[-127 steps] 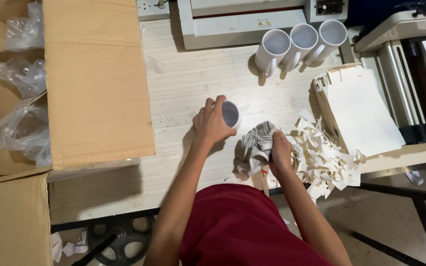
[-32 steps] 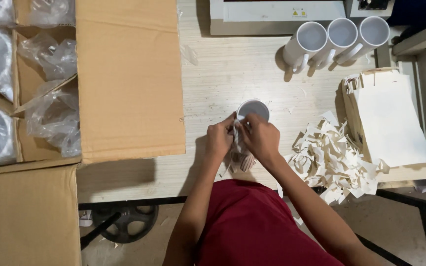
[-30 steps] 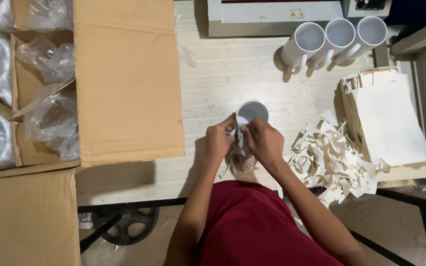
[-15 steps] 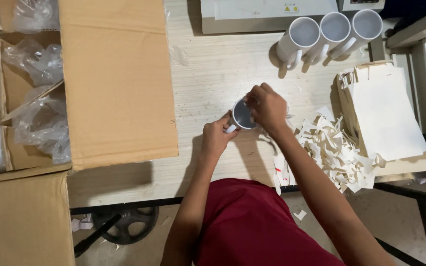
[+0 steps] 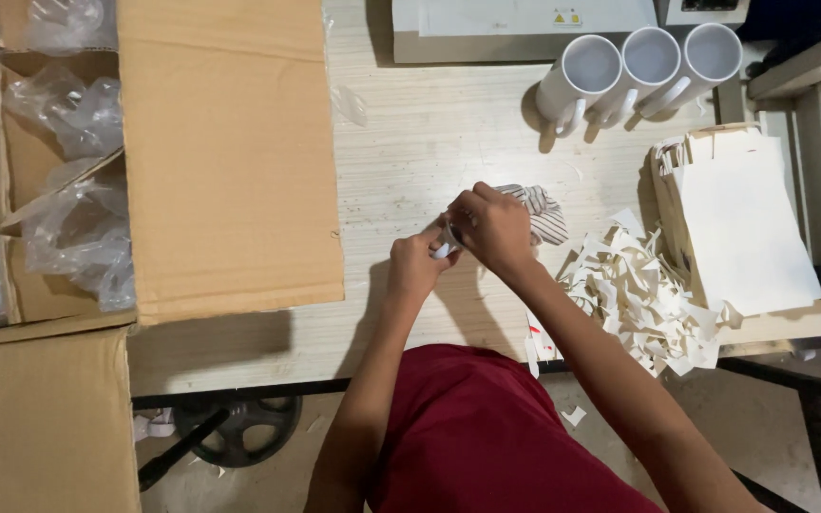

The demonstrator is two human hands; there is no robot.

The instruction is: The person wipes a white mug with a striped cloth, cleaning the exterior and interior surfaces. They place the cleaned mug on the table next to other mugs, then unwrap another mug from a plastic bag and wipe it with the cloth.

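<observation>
Left hand point(image 5: 417, 266) closed on white mug point(image 5: 447, 244), bracing it; right hand point(image 5: 492, 226) presses striped cloth point(image 5: 545, 211) in, fingers clenched.

Head view: looking straight down from above the person, at close range
Facing: the pale wooden tabletop point(image 5: 429, 142), its far edge lying toward the top
Sharing: a single view, overlapping with no other

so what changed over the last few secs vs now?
Right hand has carried the striped cloth up onto the mug, now almost hidden between both hands; earlier its open mouth showed. Left hand still holds it. Three white mugs, paper scraps and cardboard box unchanged.
</observation>
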